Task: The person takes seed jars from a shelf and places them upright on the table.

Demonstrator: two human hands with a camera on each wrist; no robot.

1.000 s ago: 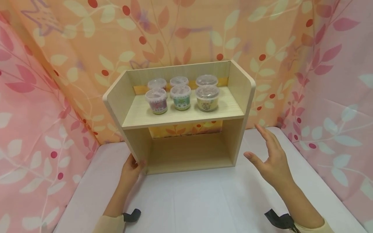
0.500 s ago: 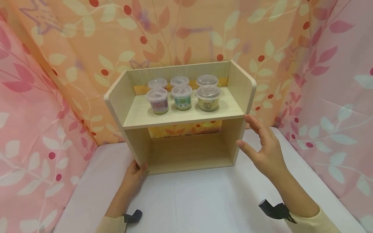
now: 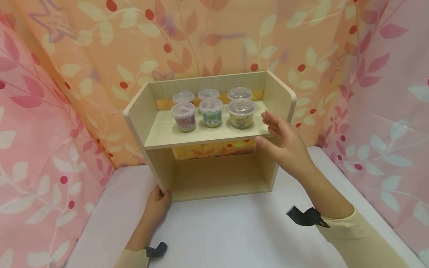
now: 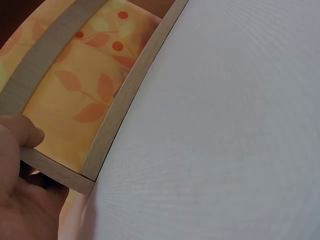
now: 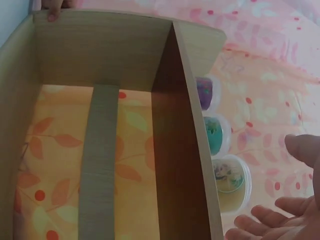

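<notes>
A pale wooden two-tier shelf (image 3: 214, 140) stands on the table. On its upper board are several lidded plastic cups in two rows. The front row holds a purple-labelled cup (image 3: 185, 121), a green-labelled cup (image 3: 212, 116) and a yellow cup (image 3: 241, 117) at the right. My left hand (image 3: 158, 203) grips the lower left side panel, its thumb (image 4: 30, 134) on the inner face in the left wrist view. My right hand (image 3: 286, 147) reaches in front of the right side panel, fingers spread and holding nothing, with the fingertips just right of the yellow cup.
A white cloth (image 3: 228, 230) covers the table. Behind the shelf hangs an orange leaf-patterned curtain (image 3: 201, 33), with a pink curtain (image 3: 37, 149) at either side. The shelf's raised side panels border the cups at left and right.
My right hand has moved left and up, from beside the shelf to near the yellow cup. The left hand stays at the lower left panel, and the cups have not moved on the shelf.
</notes>
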